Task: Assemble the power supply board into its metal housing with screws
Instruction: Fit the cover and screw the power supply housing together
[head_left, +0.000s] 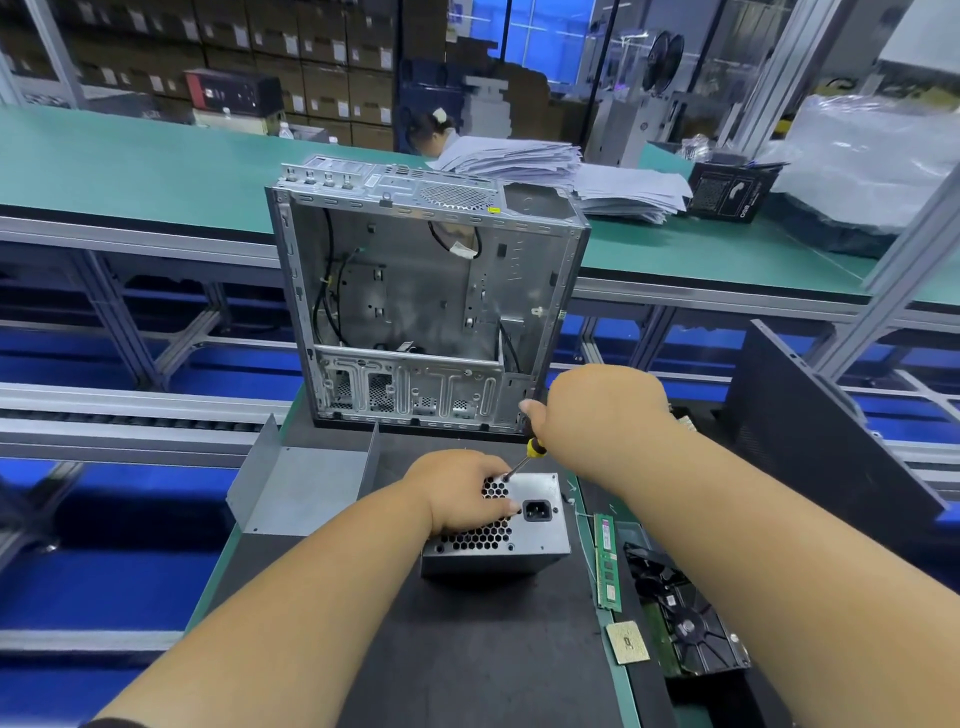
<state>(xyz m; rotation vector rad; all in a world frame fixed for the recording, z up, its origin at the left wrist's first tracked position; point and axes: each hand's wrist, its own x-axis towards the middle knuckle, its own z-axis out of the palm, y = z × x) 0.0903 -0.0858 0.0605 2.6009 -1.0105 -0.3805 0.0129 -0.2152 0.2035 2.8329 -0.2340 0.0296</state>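
Observation:
A grey metal power supply housing stands on the dark mat, its face with a honeycomb vent and a black power socket turned up. My left hand rests on top of the vent, fingers curled over the far edge of the housing. My right hand grips a yellow-and-black screwdriver. The screwdriver's tip touches the top edge of the housing next to my left fingers. The board inside the housing is hidden.
An open computer case stands upright just behind the housing. A bent metal cover lies to the left. On the right lie a green memory stick, a processor chip, a fan and a black side panel. A person sits beyond paper stacks.

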